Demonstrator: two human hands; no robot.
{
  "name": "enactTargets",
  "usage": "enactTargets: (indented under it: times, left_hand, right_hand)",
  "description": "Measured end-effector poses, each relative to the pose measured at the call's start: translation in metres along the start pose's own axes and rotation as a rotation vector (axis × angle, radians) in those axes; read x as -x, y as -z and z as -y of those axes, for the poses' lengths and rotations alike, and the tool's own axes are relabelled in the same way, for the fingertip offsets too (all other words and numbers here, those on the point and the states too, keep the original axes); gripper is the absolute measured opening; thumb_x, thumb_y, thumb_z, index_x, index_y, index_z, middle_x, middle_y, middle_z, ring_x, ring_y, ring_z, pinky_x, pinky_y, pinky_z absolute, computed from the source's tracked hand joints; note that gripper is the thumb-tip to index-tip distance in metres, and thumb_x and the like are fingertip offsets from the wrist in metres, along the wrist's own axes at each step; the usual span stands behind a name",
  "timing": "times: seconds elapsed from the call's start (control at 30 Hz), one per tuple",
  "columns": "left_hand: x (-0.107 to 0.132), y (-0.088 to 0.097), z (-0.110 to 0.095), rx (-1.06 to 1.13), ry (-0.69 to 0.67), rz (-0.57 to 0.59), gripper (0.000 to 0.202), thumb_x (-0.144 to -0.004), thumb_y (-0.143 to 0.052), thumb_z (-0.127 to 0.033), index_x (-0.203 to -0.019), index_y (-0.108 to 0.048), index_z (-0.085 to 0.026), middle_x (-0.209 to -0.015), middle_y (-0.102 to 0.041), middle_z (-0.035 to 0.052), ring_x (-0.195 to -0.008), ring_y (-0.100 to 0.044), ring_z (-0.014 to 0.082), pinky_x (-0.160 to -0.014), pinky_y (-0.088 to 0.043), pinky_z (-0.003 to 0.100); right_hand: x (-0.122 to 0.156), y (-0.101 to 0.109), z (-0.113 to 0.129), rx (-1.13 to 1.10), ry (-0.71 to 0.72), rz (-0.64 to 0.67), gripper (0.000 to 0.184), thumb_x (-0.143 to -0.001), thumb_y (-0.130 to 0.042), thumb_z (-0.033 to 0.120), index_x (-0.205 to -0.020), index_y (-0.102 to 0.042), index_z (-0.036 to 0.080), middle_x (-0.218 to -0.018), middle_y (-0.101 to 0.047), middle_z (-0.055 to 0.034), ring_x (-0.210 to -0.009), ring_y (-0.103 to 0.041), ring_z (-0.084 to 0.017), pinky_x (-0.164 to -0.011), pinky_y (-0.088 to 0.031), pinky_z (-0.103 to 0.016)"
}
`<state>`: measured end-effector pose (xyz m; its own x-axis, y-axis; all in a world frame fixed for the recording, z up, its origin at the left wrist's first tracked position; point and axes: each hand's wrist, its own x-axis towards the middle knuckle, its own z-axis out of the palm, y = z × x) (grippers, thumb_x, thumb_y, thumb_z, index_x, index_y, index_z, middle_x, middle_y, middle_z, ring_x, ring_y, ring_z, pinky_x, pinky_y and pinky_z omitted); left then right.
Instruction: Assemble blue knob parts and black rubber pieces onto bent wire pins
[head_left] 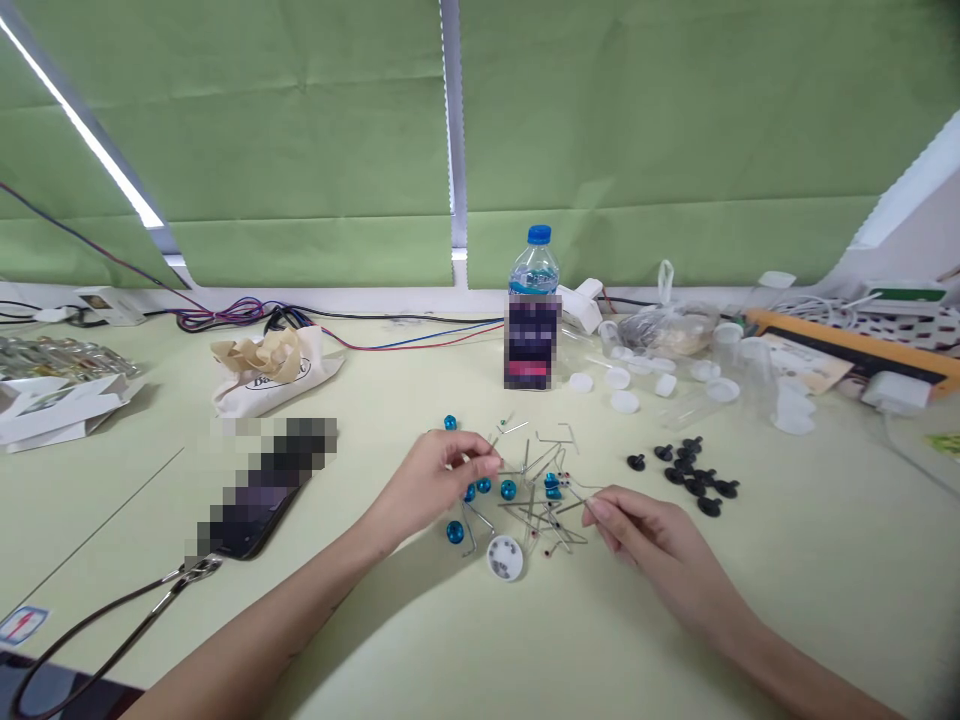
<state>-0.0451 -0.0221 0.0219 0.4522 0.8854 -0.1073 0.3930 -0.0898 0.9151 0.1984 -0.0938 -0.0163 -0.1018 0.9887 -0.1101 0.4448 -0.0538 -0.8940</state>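
My right hand (652, 535) pinches the end of a thin bent metal rod (576, 497) between thumb and forefinger, at the right side of a loose pile of similar rods (536, 515). Several of these rods have small red or dark tips. On the pile's left, my left hand (450, 472) is closed in a pinch; what its fingertips hold is too small to make out. Blue metallic beads (454, 532) lie under and around that hand, and a blue piece (553, 486) sits among the rods. A small round white cap (505, 558) with dark grey bits in it is just in front.
Black knobbed parts (697, 478) lie to the right. Behind stand a water bottle (534, 310) and clear tubes with white lids (625, 401). A phone (259, 510) with a strap, a cloth pouch (277, 375) and cables (240, 315) are on the left.
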Motion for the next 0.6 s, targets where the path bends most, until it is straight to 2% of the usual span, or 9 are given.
enactTargets:
  times: [0.07, 0.13, 0.27, 0.43, 0.6]
  left_hand:
    - [-0.006, 0.002, 0.002, -0.019, -0.046, -0.098, 0.029, -0.086, -0.051, -0.038, -0.080, -0.069, -0.016, -0.084, -0.069, 0.0037, -0.056, -0.050, 0.0090, -0.045, -0.035, 0.017]
    - [-0.011, 0.001, 0.007, -0.028, -0.054, -0.136, 0.031, -0.087, -0.049, -0.039, -0.083, -0.069, -0.016, -0.087, -0.069, 0.0046, -0.056, -0.051, 0.0097, -0.045, -0.036, 0.018]
    - [-0.022, -0.009, 0.022, -0.071, -0.039, -0.133, 0.026, -0.085, -0.052, -0.035, -0.082, -0.069, -0.016, -0.083, -0.068, 0.0028, -0.044, -0.053, 0.0081, -0.046, -0.042, 0.021]
    - [-0.030, -0.016, 0.032, -0.088, -0.053, -0.119, 0.021, -0.083, -0.051, -0.025, -0.075, -0.067, -0.016, -0.097, -0.066, 0.0046, -0.048, -0.061, 0.0091, -0.046, -0.044, 0.020]
    - [-0.036, -0.012, 0.036, -0.133, -0.028, -0.121, 0.019, -0.081, -0.055, -0.027, -0.079, -0.070, -0.015, -0.066, -0.063, 0.0005, -0.045, -0.059, 0.0111, -0.042, -0.040, 0.019]
  right_hand:
    - [-0.001, -0.005, -0.002, 0.029, 0.004, 0.040, 0.038, -0.092, -0.041, 0.047, -0.070, -0.054, 0.019, -0.062, -0.041, 0.0027, -0.058, -0.037, -0.012, -0.055, -0.027, -0.026]
    - [-0.001, -0.010, -0.003, 0.038, 0.000, 0.079, 0.039, -0.093, -0.040, 0.046, -0.069, -0.053, 0.019, -0.061, -0.040, 0.0031, -0.058, -0.037, -0.012, -0.055, -0.027, -0.025]
    - [0.001, -0.013, -0.002, 0.044, -0.001, 0.106, 0.038, -0.093, -0.038, 0.045, -0.071, -0.054, 0.019, -0.060, -0.041, 0.0034, -0.057, -0.037, -0.012, -0.054, -0.026, -0.025]
    - [0.002, -0.010, 0.001, 0.046, 0.008, 0.076, 0.038, -0.093, -0.039, 0.044, -0.068, -0.051, 0.019, -0.060, -0.040, 0.0035, -0.057, -0.037, -0.012, -0.054, -0.026, -0.025]
    - [0.002, -0.012, 0.001, 0.025, 0.020, 0.086, 0.038, -0.093, -0.040, 0.044, -0.067, -0.049, 0.019, -0.060, -0.040, 0.0036, -0.057, -0.037, -0.012, -0.054, -0.026, -0.025]
